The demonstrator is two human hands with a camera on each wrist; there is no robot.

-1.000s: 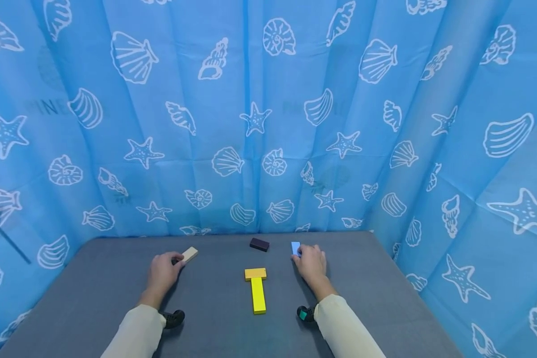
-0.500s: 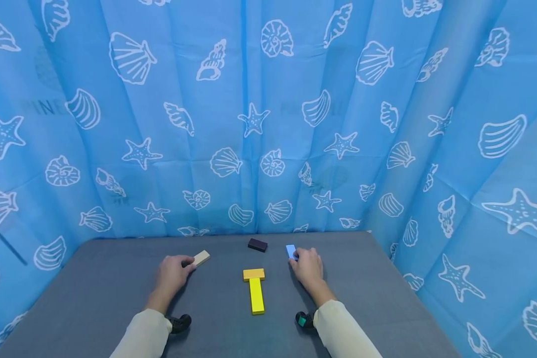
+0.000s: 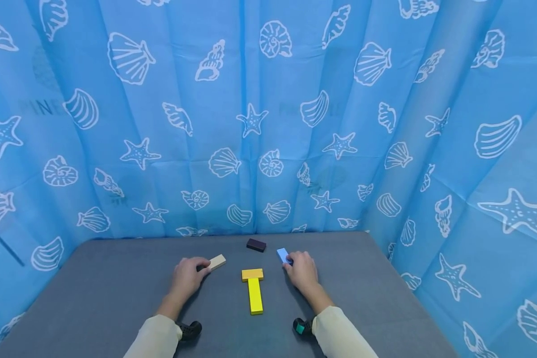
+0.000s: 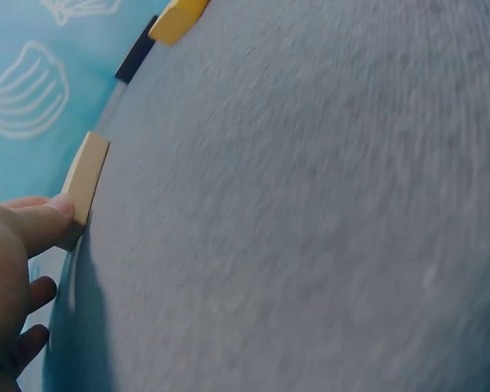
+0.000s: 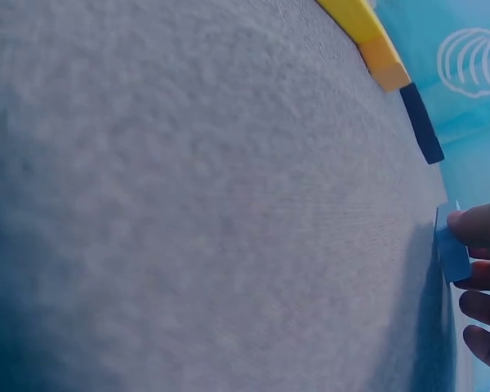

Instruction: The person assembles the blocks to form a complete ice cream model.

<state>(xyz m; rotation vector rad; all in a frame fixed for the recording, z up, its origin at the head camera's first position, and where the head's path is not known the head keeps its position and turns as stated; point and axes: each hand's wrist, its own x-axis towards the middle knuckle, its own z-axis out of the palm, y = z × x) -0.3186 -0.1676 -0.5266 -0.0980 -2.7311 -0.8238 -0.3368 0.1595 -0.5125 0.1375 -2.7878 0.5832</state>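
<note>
My left hand (image 3: 188, 278) pinches a cream-coloured block (image 3: 217, 261) by its near end; in the left wrist view the thumb lies along the cream block (image 4: 86, 175). On the right, my right hand (image 3: 303, 271) grips a light blue block (image 3: 283, 255), whose far end sticks out past the fingers. Between the hands a yellow block (image 3: 255, 297) points away from me. An orange block (image 3: 252, 275) lies crosswise at its far end, so the two form a T. Behind them lies a dark, nearly black block (image 3: 256, 244).
A grey cloth covers the table (image 3: 107, 293). Along its back and right side hangs a blue curtain (image 3: 277, 124) with white shell prints. Black straps with small devices sit at both wrists.
The left hand has moved right with the cream block, closer to the T. My right hand has brought the light blue block slightly left and nearer. The middle blocks stay put.
</note>
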